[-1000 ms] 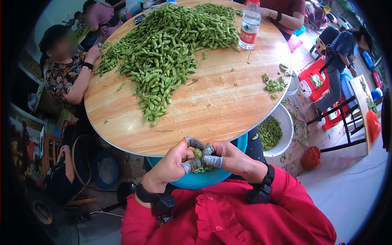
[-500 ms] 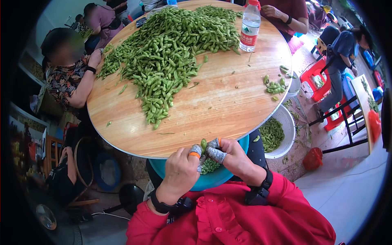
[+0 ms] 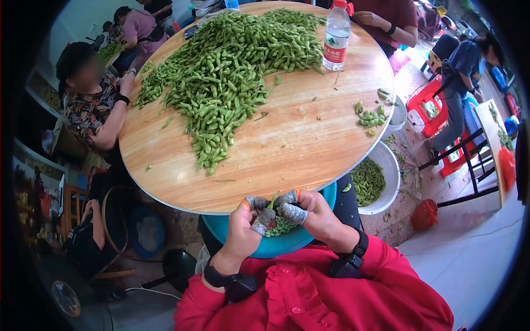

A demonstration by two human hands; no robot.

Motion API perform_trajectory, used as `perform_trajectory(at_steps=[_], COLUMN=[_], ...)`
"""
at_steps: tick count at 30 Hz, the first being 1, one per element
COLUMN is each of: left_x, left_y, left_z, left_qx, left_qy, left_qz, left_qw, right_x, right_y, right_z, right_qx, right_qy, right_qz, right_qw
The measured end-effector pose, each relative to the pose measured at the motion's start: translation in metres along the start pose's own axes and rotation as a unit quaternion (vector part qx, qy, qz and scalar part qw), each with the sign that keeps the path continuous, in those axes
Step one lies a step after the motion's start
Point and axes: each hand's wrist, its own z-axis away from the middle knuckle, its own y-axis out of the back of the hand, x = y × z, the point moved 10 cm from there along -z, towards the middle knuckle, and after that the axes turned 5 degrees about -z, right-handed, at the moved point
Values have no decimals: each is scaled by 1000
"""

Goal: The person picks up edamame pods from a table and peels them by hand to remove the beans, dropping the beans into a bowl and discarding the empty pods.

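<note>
My left hand [image 3: 240, 229] and my right hand [image 3: 323, 220] meet at the near table edge, with grey cloth covers on thumbs and forefingers. Between their fingertips is a green soybean pod [image 3: 273, 201], pinched from both sides and partly hidden by the covers. Just below, a teal basin [image 3: 295, 244] holds shelled green beans [image 3: 280, 227]; my hands hide part of it. A large heap of soybean pods [image 3: 226, 71] covers the far and left part of the round wooden table [image 3: 292, 143].
A water bottle [image 3: 336, 38] stands at the table's far right. A few loose pods [image 3: 371, 116] lie near the right edge. Below, a white basket [image 3: 391, 182] contains pods. One person [image 3: 91, 105] sits at the left; another person's hand [image 3: 371, 19] is at the far right.
My left hand has turned, its thumb now pointing up against the pod. The pod sits lower between the fingertips and shows less. My right hand has barely moved.
</note>
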Motion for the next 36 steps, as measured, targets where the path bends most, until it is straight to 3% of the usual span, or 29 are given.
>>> perform_trajectory(at_steps=[3,5,14,17,26,29,32,35,36], left_x=[20,35,48,48,24,2,-9,-6,-2], left_y=[0,-1,-10,-9,0,7,-1,-7,-3], left_z=[3,7,13,14,6,1,3,5,5], left_qx=[21,39,53,59,21,-12,-56,-87,-74], left_qy=[-115,-170,-235,-243,-128,-9,28,46,4], left_qz=[-160,-325,-429,-413,-301,-90,1,-39,-113], left_qw=[980,929,871,876,945,996,998,994,991], right_x=[4,7,19,18,26,27,29,19,21], right_y=[2,3,11,10,7,1,0,1,5], right_z=[2,1,-2,-3,-6,-6,-6,-4,-5], right_qx=[0,-4,24,21,8,-21,-35,-30,-20], right_qy=[-33,-50,-72,-65,-51,-70,-80,-42,-28], right_qz=[10,24,69,56,-52,-101,-122,-78,-41], right_qw=[999,998,995,996,997,992,989,996,999])
